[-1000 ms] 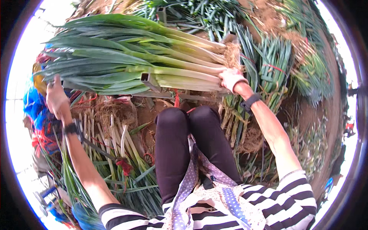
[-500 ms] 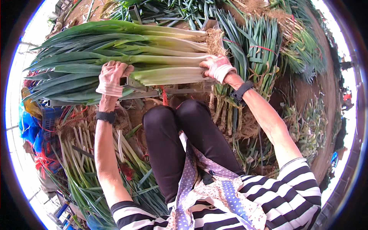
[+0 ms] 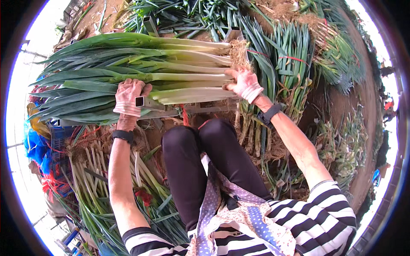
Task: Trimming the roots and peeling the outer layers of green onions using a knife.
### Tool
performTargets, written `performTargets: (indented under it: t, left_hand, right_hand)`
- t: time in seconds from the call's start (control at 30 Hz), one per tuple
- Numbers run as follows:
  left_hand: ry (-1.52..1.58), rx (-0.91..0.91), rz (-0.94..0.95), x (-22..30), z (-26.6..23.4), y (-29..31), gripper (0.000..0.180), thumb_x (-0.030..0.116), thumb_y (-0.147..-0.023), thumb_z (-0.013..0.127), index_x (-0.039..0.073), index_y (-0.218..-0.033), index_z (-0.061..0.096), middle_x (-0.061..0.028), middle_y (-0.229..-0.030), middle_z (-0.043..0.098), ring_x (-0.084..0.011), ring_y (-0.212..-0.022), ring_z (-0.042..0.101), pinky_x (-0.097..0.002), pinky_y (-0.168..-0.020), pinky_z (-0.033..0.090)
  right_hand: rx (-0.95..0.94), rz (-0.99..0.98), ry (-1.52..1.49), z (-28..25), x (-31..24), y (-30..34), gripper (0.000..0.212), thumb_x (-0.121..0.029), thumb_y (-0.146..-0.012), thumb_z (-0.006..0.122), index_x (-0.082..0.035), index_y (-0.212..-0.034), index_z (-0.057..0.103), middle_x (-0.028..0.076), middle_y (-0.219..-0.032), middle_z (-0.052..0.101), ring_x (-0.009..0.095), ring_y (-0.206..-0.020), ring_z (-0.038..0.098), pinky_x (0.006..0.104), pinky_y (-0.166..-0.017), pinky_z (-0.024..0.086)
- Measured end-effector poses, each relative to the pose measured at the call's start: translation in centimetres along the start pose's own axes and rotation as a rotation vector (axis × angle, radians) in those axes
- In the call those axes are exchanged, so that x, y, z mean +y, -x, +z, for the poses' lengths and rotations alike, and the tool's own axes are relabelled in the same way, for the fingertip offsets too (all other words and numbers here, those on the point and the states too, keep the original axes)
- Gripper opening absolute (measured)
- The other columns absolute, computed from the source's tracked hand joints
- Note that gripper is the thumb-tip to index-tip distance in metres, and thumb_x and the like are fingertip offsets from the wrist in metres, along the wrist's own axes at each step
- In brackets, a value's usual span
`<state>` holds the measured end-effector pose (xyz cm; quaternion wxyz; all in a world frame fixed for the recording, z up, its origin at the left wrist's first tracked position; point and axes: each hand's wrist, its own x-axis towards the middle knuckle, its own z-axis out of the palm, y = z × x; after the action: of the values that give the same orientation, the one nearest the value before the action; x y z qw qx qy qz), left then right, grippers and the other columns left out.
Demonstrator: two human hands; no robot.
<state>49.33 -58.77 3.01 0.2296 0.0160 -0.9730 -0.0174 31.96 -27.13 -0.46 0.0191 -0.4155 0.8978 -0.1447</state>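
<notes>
A thick layer of leeks [image 3: 188, 77] lies sideways across a metal rack [image 3: 194, 109], leafy ends to the left and pale root ends to the right. My left hand [image 3: 128, 97], in a pinkish-white glove, is closed over the leaves of the nearer leeks, beside an upright square metal post [image 3: 139, 102]. At the other end my right hand [image 3: 244, 84], gloved alike, has thumb and fingers bent round the root end of a near leek. Dry roots [image 3: 239, 52] stick out beyond it. The palms and the undersides of the stalks are hidden.
Bundles of leeks tied with red bands [image 3: 294, 59] lie to the right. Loose leeks [image 3: 96, 175] are spread at the lower left, near a blue crate [image 3: 59, 138]. More greens [image 3: 192, 15] lie behind the rack. My knees [image 3: 200, 138] are close to its near side.
The whole scene sits slightly lower in the picture. Both hands keep nearly the same places on the leeks, the right one with its fingers a little more raised.
</notes>
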Motion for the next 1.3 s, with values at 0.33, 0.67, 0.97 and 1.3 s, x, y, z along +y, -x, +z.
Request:
performTargets:
  t: [0.33, 0.67, 0.97, 1.3]
  left_hand:
    - [-0.294, 0.055, -0.002, 0.7, 0.4, 0.0, 0.055, 0.036, -0.071, 0.064, 0.021, -0.122, 0.049, -0.0058, -0.118, 0.046, -0.0275, -0.109, 0.04, -0.0429, -0.093, 0.033]
    - [-0.362, -0.014, -0.011, 1.1, 0.0, -0.2, 0.024, 0.035, -0.069, 0.061, 0.025, -0.092, 0.06, 0.0011, -0.091, 0.05, -0.0181, -0.089, 0.046, -0.0373, -0.09, 0.033]
    - [-0.11, -0.501, -0.149, -0.6, -0.8, -4.1, 0.032, 0.038, -0.078, 0.058, 0.019, -0.103, 0.061, -0.0063, -0.104, 0.057, -0.0289, -0.099, 0.049, -0.044, -0.096, 0.03]
    - [-0.087, -0.615, -0.15, 0.3, 0.4, -6.0, 0.031, 0.041, -0.075, 0.058, 0.022, -0.099, 0.065, -0.0036, -0.101, 0.061, -0.0256, -0.101, 0.048, -0.0392, -0.091, 0.033]
  right_hand:
    - [-0.185, -0.102, 0.178, 0.0, 0.1, 0.3, 0.028, -0.031, -0.078, 0.055, -0.012, -0.099, 0.059, 0.007, -0.099, 0.058, 0.024, -0.099, 0.053, 0.0393, -0.081, 0.045]
    - [-0.2, -0.125, 0.045, 0.5, 1.0, -0.2, 0.029, -0.032, -0.077, 0.054, -0.017, -0.1, 0.062, 0.006, -0.097, 0.061, 0.024, -0.093, 0.057, 0.0377, -0.079, 0.045]
    - [-0.337, 0.03, 0.017, -1.4, 0.0, -2.2, 0.031, -0.022, -0.078, 0.046, -0.02, -0.106, 0.06, 0.007, -0.1, 0.061, 0.024, -0.095, 0.056, 0.0393, -0.079, 0.048]
    - [-0.217, -0.027, 0.247, 3.7, 3.9, -1.3, 0.024, -0.015, -0.082, 0.037, -0.011, -0.09, 0.059, 0.01, -0.077, 0.058, 0.021, -0.07, 0.058, 0.0356, -0.062, 0.049]
